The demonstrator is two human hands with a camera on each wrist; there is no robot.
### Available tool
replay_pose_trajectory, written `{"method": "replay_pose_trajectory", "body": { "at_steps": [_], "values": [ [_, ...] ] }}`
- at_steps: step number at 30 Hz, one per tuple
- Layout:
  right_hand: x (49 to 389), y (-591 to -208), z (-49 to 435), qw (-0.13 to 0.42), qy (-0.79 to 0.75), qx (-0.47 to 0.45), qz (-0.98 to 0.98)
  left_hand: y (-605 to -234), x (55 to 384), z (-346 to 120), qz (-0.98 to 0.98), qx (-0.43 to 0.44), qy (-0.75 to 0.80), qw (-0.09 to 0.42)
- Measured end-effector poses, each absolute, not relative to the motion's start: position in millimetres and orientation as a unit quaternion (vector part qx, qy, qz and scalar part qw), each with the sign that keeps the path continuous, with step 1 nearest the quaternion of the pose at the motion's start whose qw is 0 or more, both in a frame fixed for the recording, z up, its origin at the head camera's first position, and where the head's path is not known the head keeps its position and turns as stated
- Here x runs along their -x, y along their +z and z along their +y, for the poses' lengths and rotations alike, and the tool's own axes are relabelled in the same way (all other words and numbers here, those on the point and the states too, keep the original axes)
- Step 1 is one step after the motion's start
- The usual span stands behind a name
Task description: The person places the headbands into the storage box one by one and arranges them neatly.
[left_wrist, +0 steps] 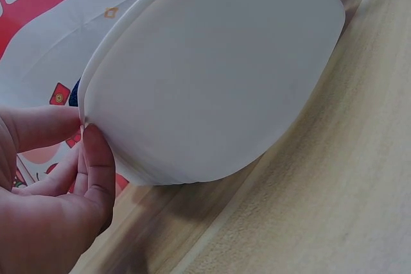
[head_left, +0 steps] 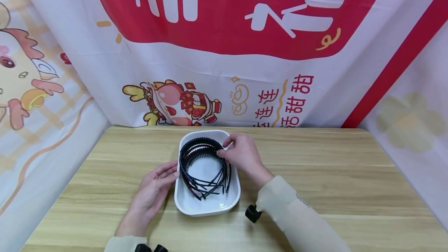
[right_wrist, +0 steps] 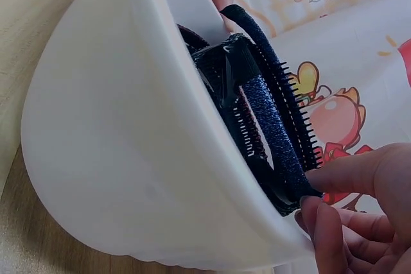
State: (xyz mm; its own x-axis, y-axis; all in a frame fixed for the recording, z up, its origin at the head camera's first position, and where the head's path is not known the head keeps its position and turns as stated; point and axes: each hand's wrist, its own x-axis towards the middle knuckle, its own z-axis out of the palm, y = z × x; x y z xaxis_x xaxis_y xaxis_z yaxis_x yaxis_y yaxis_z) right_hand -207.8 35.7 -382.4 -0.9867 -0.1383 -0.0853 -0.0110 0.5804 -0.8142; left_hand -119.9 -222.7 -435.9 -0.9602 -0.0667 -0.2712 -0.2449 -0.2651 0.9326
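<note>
A white plastic basin point(head_left: 207, 208) with rounded corners sits on the table, holding several dark toothed headbands point(head_left: 185, 178) that lie nested with their ends crossing. My left hand point(head_left: 154, 188) grips the basin's left rim between thumb and fingers, as the left wrist view shows up close. At the basin's far right side, my right hand point(head_left: 242, 154) pinches a headband by its edge. In the right wrist view that headband point(right_wrist: 273, 113) is dark blue and glittery, rising above the rim near a black toothed one point(right_wrist: 298, 120). The lower parts of the pile are hidden by the basin wall.
The wood-grain table point(head_left: 315, 174) extends to both sides of the basin. A printed white and red cloth point(head_left: 224, 49) hangs along the table's back edge, and more printed cloth point(head_left: 413, 127) hangs at the sides.
</note>
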Motion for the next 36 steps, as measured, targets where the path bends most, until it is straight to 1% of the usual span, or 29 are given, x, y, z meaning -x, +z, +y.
{"method": "replay_pose_trajectory", "body": {
  "at_steps": [17, 26, 31, 36],
  "values": [
    [205.6, -383.5, 38.9, 0.066, -0.440, 0.054, 0.894, -438.8, 119.1, -224.4, 0.601, 0.131, 0.786, 0.057],
    [205.4, -387.5, 44.8, 0.073, -0.472, 0.054, 0.877, -439.4, 119.3, -222.6, 0.606, 0.127, 0.784, 0.057],
    [203.6, -391.6, 50.9, 0.073, -0.518, 0.047, 0.851, -439.1, 119.7, -222.7, 0.605, 0.129, 0.783, 0.064],
    [199.0, -392.9, 63.9, 0.081, -0.564, 0.033, 0.821, -442.4, 117.9, -229.4, 0.593, 0.107, 0.795, 0.073]
  ]
}}
